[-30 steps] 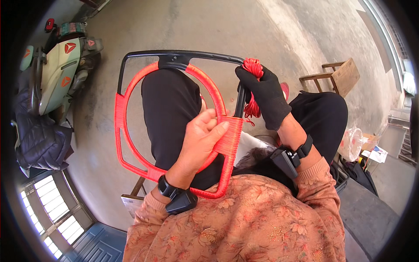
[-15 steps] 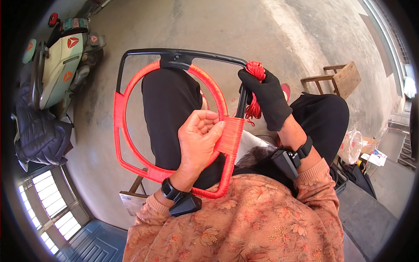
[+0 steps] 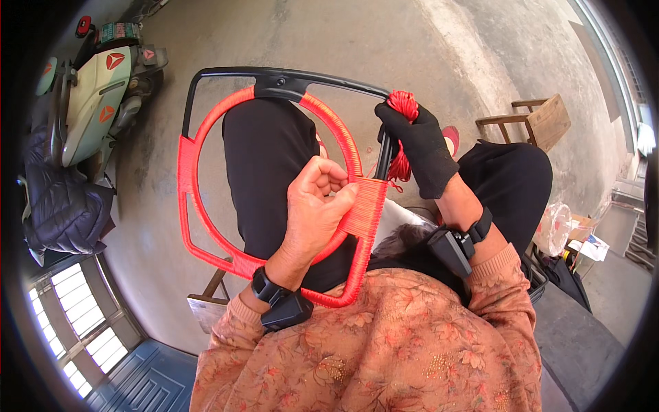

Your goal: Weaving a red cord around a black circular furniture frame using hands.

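A rounded black metal frame (image 3: pixel 329 77) with a ring inside it rests over my left thigh. Red cord winds tightly round the ring (image 3: pixel 206 126) and the lower and left parts of the frame; the top bar and upper right side are bare black. Bare and curled, my left hand (image 3: pixel 317 206) pinches the ring's right side beside a wide red wrapped band (image 3: pixel 366 209), its fingertips partly hidden. In a black glove, my right hand (image 3: pixel 427 147) closes round a bundle of red cord (image 3: pixel 402 104) against the bare upper right bar.
A scooter (image 3: pixel 103 103) with a dark quilted jacket (image 3: pixel 68 213) stands at the left. On the right are a small wooden stool (image 3: pixel 547 123) and a clear plastic bag (image 3: pixel 553 226) among odds and ends. Another wooden seat (image 3: pixel 208 309) shows by my left elbow.
The frame's top edge has tilted slightly up and away. My left hand has shifted a little with it, staying on the ring; my right hand still grips the cord bundle.
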Tool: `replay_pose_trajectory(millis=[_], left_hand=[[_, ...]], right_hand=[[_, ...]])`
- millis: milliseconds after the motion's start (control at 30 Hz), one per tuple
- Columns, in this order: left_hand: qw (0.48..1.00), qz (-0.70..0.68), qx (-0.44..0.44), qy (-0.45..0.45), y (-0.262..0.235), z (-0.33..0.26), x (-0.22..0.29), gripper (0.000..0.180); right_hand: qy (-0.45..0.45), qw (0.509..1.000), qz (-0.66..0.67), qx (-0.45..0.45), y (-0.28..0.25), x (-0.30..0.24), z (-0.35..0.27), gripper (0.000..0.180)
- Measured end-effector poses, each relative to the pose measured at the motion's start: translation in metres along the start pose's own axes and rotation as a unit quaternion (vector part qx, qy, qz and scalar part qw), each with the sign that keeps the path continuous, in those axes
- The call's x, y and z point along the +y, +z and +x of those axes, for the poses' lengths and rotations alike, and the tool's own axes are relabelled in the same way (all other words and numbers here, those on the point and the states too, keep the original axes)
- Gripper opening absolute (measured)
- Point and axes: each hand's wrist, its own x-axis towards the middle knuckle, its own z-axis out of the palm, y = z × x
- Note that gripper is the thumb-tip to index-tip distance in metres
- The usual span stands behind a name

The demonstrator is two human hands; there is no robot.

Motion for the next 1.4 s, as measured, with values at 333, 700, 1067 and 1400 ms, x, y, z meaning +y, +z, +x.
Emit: replay_pose_trajectory(millis=[333, 700, 1067, 1400], left_hand=[[0.999, 0.017, 0.043, -0.018, 0.001, -0.006, 0.004, 0.009], [0.937, 0.304, 0.051, 0.164, -0.004, -0.005, 0.007, 0.012], [0.96, 0.249, 0.03, 0.123, -0.005, -0.002, 0.009, 0.011], [0.954, 0.264, 0.016, 0.138, -0.007, 0.003, 0.005, 0.012]], right_hand=[[-0.005, 1.0, 0.005, 0.003, -0.001, -0.002, -0.005, 0.018], [-0.028, 1.0, 0.011, -0.002, -0.002, -0.003, -0.008, 0.017], [-0.02, 0.999, 0.028, 0.002, 0.0, 0.0, -0.011, 0.016], [-0.025, 0.999, 0.027, 0.02, 0.001, -0.001, -0.014, 0.017]])
